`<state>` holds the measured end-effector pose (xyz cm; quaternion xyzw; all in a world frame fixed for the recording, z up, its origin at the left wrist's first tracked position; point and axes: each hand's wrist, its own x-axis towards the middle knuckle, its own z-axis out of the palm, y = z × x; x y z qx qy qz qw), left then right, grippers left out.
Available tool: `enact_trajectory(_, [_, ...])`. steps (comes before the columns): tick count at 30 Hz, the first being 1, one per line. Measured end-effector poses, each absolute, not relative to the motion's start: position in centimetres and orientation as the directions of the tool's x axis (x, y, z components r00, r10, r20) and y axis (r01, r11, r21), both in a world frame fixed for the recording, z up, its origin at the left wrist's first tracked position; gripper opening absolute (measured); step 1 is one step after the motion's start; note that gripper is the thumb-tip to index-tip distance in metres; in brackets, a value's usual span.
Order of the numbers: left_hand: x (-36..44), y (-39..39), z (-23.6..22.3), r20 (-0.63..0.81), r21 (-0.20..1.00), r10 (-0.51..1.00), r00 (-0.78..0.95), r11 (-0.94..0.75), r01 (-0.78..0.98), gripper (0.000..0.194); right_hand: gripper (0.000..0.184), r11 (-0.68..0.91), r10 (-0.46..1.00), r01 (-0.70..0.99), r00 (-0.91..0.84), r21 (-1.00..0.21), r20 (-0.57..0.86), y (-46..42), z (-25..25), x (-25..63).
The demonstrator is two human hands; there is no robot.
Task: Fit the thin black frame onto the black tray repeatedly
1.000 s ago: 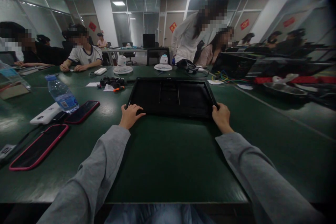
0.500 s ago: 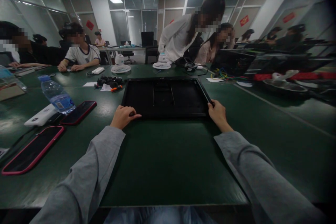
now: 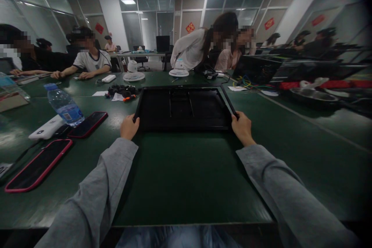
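A black rectangular frame, like a monitor bezel (image 3: 230, 100), is held between my two hands. Inside its outline lies a dark shell, like a monitor back cover (image 3: 180, 114), with two thin shiny upright lines in its middle. My left hand (image 3: 130, 126) is closed around the bezel's near left corner, thumb on top. At the near right corner my right hand (image 3: 241, 127) grips the other side bar. Along the right side a strip of green shows between bezel and shell, so the two are apart there. Whether they touch elsewhere I cannot tell.
On the green table (image 3: 192, 186), a water bottle (image 3: 65, 104), a white device (image 3: 48, 128) and two phones stand at left. Beyond the frame are a dark cable bundle (image 3: 120, 91) and two small white fans. A pan (image 3: 315, 97) lies far right. Several people sit or lean around.
My left hand has shifted left from the near edge to the bezel's left corner and closed around it. The bezel's right bar has moved away from the shell. A person opposite leans lower.
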<state>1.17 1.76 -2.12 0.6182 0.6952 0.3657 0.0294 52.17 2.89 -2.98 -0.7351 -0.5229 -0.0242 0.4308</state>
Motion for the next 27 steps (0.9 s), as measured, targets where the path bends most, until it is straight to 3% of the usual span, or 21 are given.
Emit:
enact_trajectory(15, [1.8,1.0,-1.7,0.452,0.557,0.864,-0.222,-0.078,0.827,0.037,0.038,-0.101,0.764,0.789,0.451,-0.606,0.461,3.4,-3.7,52.9])
enact_trajectory(22, [2.0,0.8,-1.1,0.349,0.449,0.910,-0.225,0.049,0.892,0.040,0.039,-0.105,0.780,0.811,0.426,-0.576,0.458,3.4,-3.7,52.9])
enact_trajectory(27, [1.6,1.1,-1.1,0.323,0.459,0.915,-0.243,0.073,0.886,0.039,0.041,-0.084,0.794,0.815,0.402,-0.573,0.456,3.2,-3.4,52.7])
